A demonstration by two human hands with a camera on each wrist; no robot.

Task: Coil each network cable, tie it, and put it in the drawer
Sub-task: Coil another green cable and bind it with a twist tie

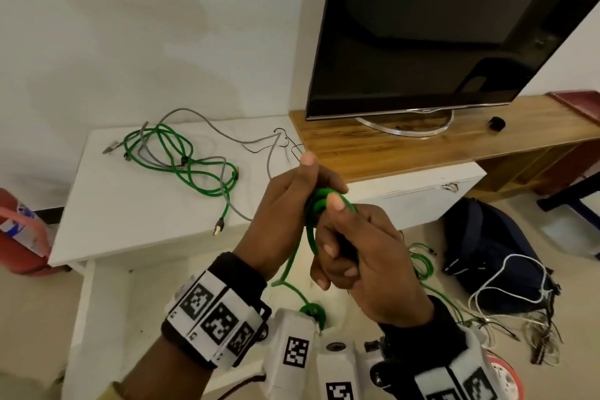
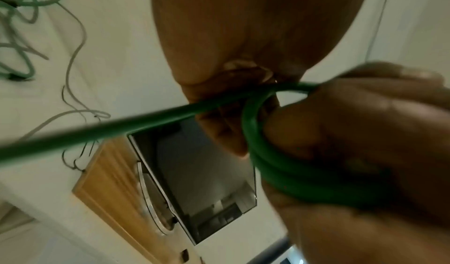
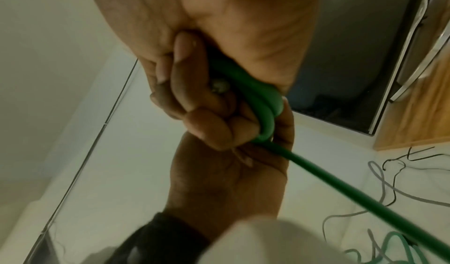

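Coiling of one green network cable [image 1: 319, 201], seen midway through the first stage of the task. The left hand [image 1: 285, 214] and the right hand [image 1: 354, 253] meet in front of the white table [image 1: 136, 204], both clasped on the cable: the right hand has its fingers curled round a few tight turns, with its thumb pressed on top, while the left hand's fingers close on the same small bundle from the other side. The rest of this cable hangs free below the hands and trails to the floor, so most of its length appears not yet wound, and no tie is visible on it. On the table lie further cables, green [image 1: 181, 162] and grey [image 1: 227, 136], loose and tangled together. More thin wires [image 1: 509, 286] lie on the floor by a dark bag [image 1: 487, 237]. No cable can be seen stowed; the drawer itself cannot be identified with certainty.
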